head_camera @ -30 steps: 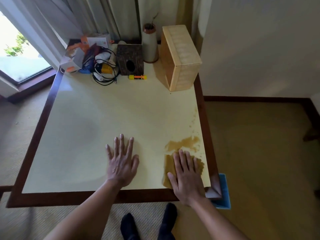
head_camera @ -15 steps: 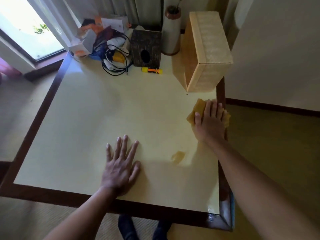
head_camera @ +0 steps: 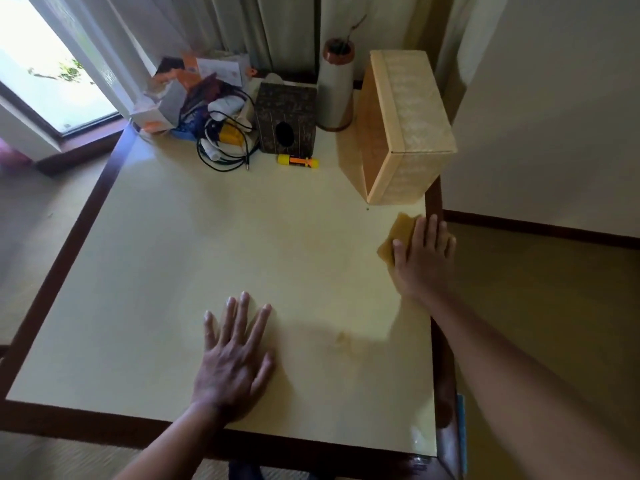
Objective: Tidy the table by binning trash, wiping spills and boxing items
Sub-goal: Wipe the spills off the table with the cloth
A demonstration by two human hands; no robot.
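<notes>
Cloth (head_camera: pixel 394 237): at right edge of table (head_camera: pixel 207 254), pressed under right hand (head_camera: pixel 420 258), fingers straight. Box (head_camera: pixel 408 126): just beyond. Faint stain (head_camera: pixel 343 341): nearer, beside left hand (head_camera: pixel 232 362), splayed flat. Far edge: tissue box (head_camera: pixel 285 119), marker (head_camera: pixel 298 161), cables (head_camera: pixel 221 147).

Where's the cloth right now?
Head view: the cloth lies at the table's right edge, pressed under the right hand, just in front of the wooden box.

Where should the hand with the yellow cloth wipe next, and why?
Probably slide the cloth toward the near edge, onto the faint brown smear beside the left hand. The right hand presses the cloth flat by the wooden box, where the table looks clean, so that smear seems the only spot unwiped.
</notes>
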